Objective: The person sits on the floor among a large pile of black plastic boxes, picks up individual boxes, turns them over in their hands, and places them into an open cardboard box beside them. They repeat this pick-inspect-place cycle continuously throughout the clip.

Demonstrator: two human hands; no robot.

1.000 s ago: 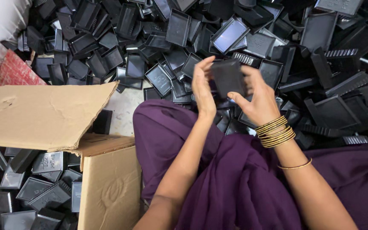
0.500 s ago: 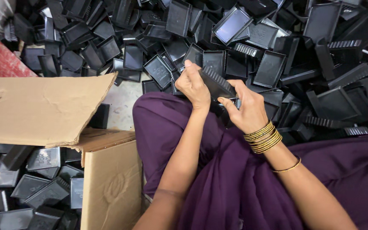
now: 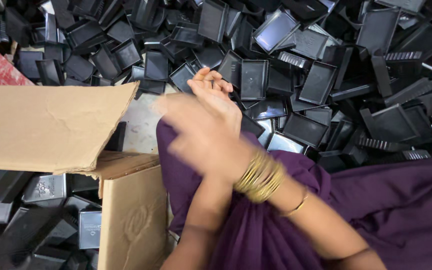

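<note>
Brown cardboard box (image 3: 131, 220) at left, flap (image 3: 51, 127) raised. Black plastic trays (image 3: 306, 90) heaped ahead. Blurred right hand (image 3: 201, 137) crossing left hand (image 3: 213, 90); either grip impossible to tell.

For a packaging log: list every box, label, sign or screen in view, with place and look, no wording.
Cardboard box: lower left beside the person's lap, brown, open, faint round stamp on its side, black plastic trays inside.
Box flap: raised at left, flat, plain brown, creased.
Tray marking: small pale print on a black tray in the box.
No signs or screens.
</note>
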